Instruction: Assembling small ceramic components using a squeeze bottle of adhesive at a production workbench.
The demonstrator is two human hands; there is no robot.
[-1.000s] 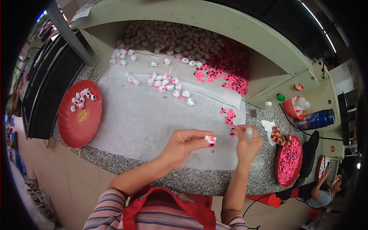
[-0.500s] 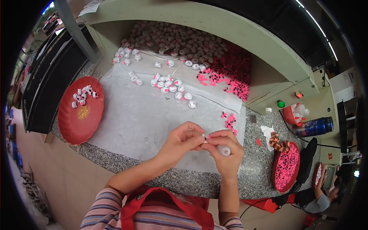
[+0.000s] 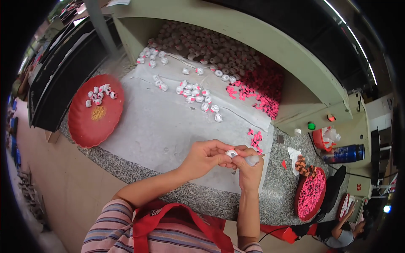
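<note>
Two hands are meeting just above the near edge of the speckled stone worktop (image 3: 177, 196), over the sheet of clear plastic film (image 3: 168, 126) that is covering its middle. The left hand (image 3: 206, 156) is pinching a small white ring-shaped piece (image 3: 230, 153) between thumb and fingertips, closed on it. The right hand (image 3: 249, 170) is curling shut around a slim pale tool (image 3: 253, 160), its tip seeming to touch the white piece, though the contact point is too small to read clearly.

That white piece is looking light, small and rigid, probably smooth moulded plastic, so it is likely slipping easily if squeezed off-centre; holding it by its outer rim, as the left fingers are doing, seems the surest grip, leaving the face open to the tool.

More white pieces are lying scattered (image 3: 198, 95) on the film farther back, and a big heap of them (image 3: 202, 44) is filling the recess under the green shelf, with a mass of small pink pieces (image 3: 261, 86) beside it to the right. A few pink pieces (image 3: 255, 139) are sitting just beyond the hands. A red tray (image 3: 90, 126) on the left is holding a handful of white pieces, and another red tray (image 3: 310, 194) on the right is carrying pink ones. A blue bottle (image 3: 344, 154) is lying well off to the right.
</note>
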